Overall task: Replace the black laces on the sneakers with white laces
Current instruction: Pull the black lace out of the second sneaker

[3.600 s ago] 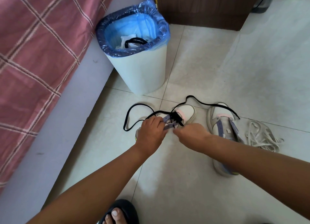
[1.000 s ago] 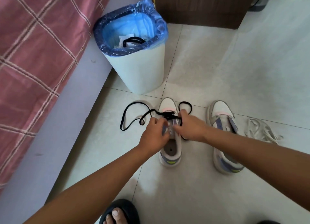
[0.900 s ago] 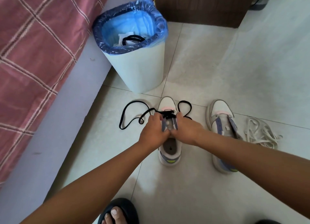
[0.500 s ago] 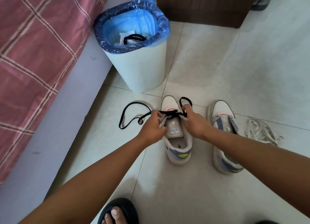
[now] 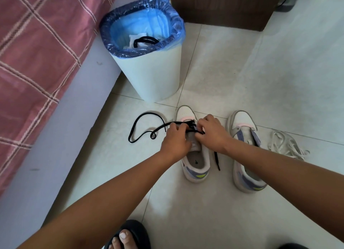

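While both hands (image 5: 193, 135) pinch it, the thin black lace (image 5: 143, 131) loops limply off the left sneaker (image 5: 196, 165).

Black lace (image 5: 143, 125), white laces (image 5: 284, 144), blue bin liner (image 5: 141, 23), pink checked bedcover (image 5: 37, 53)

Both arms extended forward; left hand (image 5: 175, 139) and right hand (image 5: 211, 132) close together, fingers curled, pinching.

My forearms are bare, no sleeves or jewellery showing, and I wear a black slipper (image 5: 133, 233) with toes exposed.
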Motion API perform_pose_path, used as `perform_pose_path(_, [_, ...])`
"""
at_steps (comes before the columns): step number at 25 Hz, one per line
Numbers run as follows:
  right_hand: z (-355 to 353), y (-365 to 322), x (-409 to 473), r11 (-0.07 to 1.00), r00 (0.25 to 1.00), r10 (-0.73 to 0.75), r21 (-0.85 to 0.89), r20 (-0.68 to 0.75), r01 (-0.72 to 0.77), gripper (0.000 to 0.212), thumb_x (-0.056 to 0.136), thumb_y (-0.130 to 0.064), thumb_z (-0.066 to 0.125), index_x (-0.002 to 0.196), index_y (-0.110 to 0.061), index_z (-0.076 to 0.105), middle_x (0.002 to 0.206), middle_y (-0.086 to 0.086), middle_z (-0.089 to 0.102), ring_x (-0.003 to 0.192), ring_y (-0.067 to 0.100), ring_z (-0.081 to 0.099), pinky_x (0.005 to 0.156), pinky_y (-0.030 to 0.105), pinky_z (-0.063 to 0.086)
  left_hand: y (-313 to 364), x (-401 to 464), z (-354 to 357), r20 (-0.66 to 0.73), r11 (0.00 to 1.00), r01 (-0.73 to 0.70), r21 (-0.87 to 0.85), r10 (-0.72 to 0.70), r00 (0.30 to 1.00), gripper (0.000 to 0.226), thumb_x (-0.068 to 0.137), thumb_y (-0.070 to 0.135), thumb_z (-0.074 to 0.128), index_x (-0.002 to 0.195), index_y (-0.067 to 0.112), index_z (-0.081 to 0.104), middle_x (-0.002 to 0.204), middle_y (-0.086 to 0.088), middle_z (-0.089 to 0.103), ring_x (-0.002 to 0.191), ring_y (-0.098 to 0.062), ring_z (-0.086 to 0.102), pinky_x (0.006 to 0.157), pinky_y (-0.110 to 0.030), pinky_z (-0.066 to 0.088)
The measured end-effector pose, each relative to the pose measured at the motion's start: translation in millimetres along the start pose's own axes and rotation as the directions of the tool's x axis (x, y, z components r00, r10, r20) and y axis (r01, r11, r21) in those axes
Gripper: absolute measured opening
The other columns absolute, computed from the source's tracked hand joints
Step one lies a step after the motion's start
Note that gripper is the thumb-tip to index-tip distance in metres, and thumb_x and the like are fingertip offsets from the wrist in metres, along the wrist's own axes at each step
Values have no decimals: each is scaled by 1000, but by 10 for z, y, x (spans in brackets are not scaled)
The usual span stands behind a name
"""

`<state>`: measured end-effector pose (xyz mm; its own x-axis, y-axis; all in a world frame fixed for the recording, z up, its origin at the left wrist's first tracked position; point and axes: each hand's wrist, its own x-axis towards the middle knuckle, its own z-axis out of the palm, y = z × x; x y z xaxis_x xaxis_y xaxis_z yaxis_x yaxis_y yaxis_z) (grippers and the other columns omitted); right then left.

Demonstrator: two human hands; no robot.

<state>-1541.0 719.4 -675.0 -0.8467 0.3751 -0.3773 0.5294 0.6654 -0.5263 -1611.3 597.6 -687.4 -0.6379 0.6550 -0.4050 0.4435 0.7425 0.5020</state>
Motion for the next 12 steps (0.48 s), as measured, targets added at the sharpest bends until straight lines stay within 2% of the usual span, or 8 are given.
perform_pose_path(1, [-39,-27,2,995,1000,-3,104,13,1,19,85,-22,57,71,-22,45,102,6,46,96,23,46,85,34,42,-5,30,6,0,1000,-3,14,3,1000,39,85,18,53,123,13,47,119,-12,39,108,-30,45,86,-44,47])
perform_pose_path(3, [-128,-88,19,962,997,-11,272,77,-11,31,88,-29,58,62,-17,47,80,4,49,73,16,47,65,26,38,-17,64,-5,-4,999,-15,-37,15,1000,30,87,23,52,115,13,53,116,-12,45,106,-28,49,84,-41,48])
perform_pose_path(5, [-171,-96,80,939,998,31,340,55,-48,36,93,-31,51,65,-9,52,65,3,48,58,14,42,57,27,34,-33,81,-61,-75,987,6,-159,-18,997,17,89,28,52,99,15,57,104,-6,55,95,-22,56,77,-33,46])
perform_pose_path(7, [-161,-42,173,942,995,103,322,-5,-96,19,96,-21,46,87,-9,59,74,4,56,59,16,47,60,27,38,-48,115,-125,-115,955,111,-276,-147,982,15,92,29,50,88,15,56,88,-1,60,81,-18,57,71,-33,45])
perform_pose_path(8, [-141,-16,208,952,993,117,286,-1,-112,13,96,-18,47,96,-11,58,80,5,57,62,18,49,62,28,39,-50,146,-151,-88,920,184,-346,-227,970,19,92,29,48,84,13,55,81,-3,60,77,-19,56,69,-35,46])
perform_pose_path(9, [-122,0,235,964,994,109,241,18,-110,10,95,-19,50,99,-13,57,84,5,57,67,19,49,64,27,38,-45,177,-171,-31,869,261,-421,-301,953,23,92,29,48,80,11,54,76,-6,57,73,-21,55,66,-36,46])
perform_pose_path(12, [-99,-30,278,990,996,22,139,92,-35,18,89,-23,62,102,-13,58,90,0,52,79,18,46,69,24,33,34,261,-221,161,674,458,-580,-456,875,29,90,36,53,82,8,55,67,-5,51,61,-18,49,53,-26,35])
